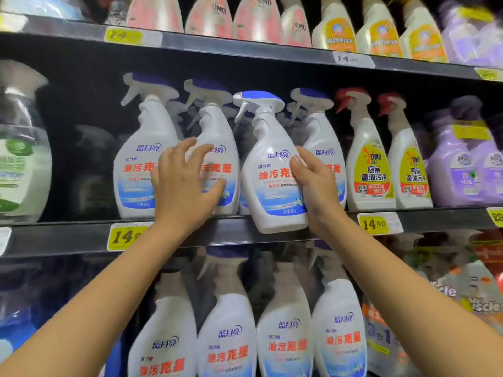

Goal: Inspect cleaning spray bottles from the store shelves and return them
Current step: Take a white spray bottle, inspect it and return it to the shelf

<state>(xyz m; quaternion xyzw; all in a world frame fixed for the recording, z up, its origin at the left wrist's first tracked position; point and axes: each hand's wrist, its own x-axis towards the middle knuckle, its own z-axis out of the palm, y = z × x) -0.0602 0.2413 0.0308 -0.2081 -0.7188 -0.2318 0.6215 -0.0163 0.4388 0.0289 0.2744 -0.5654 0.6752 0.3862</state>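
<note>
A white spray bottle with a blue trigger head and red lettering hangs in front of the middle shelf, its base just past the shelf edge. My right hand grips its right side, thumb on the label. My left hand hovers with spread fingers in front of two matching bottles standing on that shelf; I cannot tell whether it touches them. Another matching bottle stands behind my right hand.
Red-capped white bottles with yellow labels and purple bottles stand to the right. A large clear bottle sits at the left. Rows of sprays fill the upper shelf and the lower row. Yellow price tags line the shelf edges.
</note>
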